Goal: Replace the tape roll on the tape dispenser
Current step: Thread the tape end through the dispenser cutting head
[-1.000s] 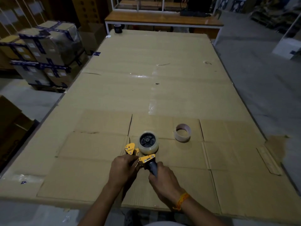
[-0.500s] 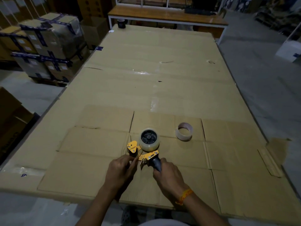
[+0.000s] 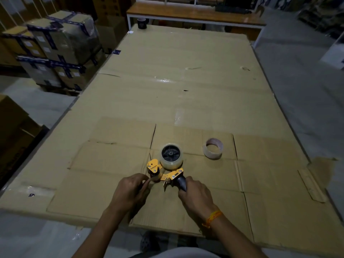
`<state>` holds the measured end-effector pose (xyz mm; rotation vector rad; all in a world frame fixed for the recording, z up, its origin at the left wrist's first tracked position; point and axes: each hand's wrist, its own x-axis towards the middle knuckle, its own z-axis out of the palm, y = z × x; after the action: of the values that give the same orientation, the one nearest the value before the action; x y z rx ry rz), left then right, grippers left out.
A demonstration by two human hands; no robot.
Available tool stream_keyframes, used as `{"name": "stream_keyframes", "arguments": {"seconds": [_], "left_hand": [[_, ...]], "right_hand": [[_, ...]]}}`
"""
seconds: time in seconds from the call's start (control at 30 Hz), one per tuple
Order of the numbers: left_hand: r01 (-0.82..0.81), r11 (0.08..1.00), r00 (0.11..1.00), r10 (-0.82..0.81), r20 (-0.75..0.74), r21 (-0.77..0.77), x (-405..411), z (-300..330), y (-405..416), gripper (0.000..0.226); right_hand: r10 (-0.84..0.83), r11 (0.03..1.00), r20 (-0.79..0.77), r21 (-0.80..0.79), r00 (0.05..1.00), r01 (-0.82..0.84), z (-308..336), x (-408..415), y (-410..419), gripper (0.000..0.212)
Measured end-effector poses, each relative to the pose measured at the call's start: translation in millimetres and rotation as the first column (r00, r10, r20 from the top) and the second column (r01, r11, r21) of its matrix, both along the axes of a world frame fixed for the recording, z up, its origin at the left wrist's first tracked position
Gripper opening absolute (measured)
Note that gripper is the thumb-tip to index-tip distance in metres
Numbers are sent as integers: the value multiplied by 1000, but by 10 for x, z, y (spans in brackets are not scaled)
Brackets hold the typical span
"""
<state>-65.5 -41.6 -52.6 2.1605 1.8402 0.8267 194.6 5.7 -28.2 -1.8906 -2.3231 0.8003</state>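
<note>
On the cardboard-covered table (image 3: 186, 101), a full roll (image 3: 171, 162) already sat on the dispenser (image 3: 166, 170), and the spent core (image 3: 213, 148) lay apart to its right. Your right hand (image 3: 195, 196) was wrapped round the handle while your left hand (image 3: 130, 190) pinched at the front roller, apparently feeding the tape end. Threading looked unfinished.

The light is dim. A long desk (image 3: 186, 101) covered with flattened brown cardboard sheets runs away from the viewer. Beyond its far edge stands a wooden bench with a white metal frame (image 3: 195, 13). Off the desk's left edge, stacked cardboard boxes (image 3: 55, 51) wrapped in clear film and bound with dark tape sit on a grey concrete floor (image 3: 301, 86), which also stretches along the right edge. Near the far left corner sits a small dark cup (image 3: 142, 23).
</note>
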Motion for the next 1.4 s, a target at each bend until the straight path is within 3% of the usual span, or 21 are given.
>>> {"name": "stream_keyframes", "arguments": {"seconds": [0.17, 0.33, 0.6, 0.73, 0.87, 1.03, 1.17, 1.4], "left_hand": [[-86, 996, 996, 85, -35, -22, -78, -38, -86, 13], [-39, 999, 998, 37, -58, -33, -114, -32, -34, 25], [-64, 997, 996, 62, -66, -30, -148, -21, -14, 22], [-39, 999, 997, 38, -62, -20, -159, -22, -21, 23], [-34, 999, 996, 34, -84, 7, -126, 16, 23, 25], [-96, 995, 990, 96, -103, 7, -196, -8, 55, 14], [-19, 999, 987, 23, -157, 29, -282, -7, 112, 15], [46, 998, 977, -36, -212, 40, -297, 66, 205, 19]], "right_hand": [[25, 1000, 4, -12, 1000, -25, 38, 36, 46, 28], [73, 997, 27, -28, 997, -72, 40, 99, 124, 26], [123, 990, 63, -83, 990, -118, 105, 193, 255, 20], [183, 980, 153, -111, 971, -167, 124, 201, 427, 28], [184, 982, 209, -69, 960, -174, 33, 75, 419, 38], [205, 978, 60, -40, 977, -203, 48, -13, 316, 54], [226, 970, 10, 92, 974, -225, 64, 57, 277, 54], [147, 974, 89, 160, 985, -160, 65, 20, 277, 65]]}}
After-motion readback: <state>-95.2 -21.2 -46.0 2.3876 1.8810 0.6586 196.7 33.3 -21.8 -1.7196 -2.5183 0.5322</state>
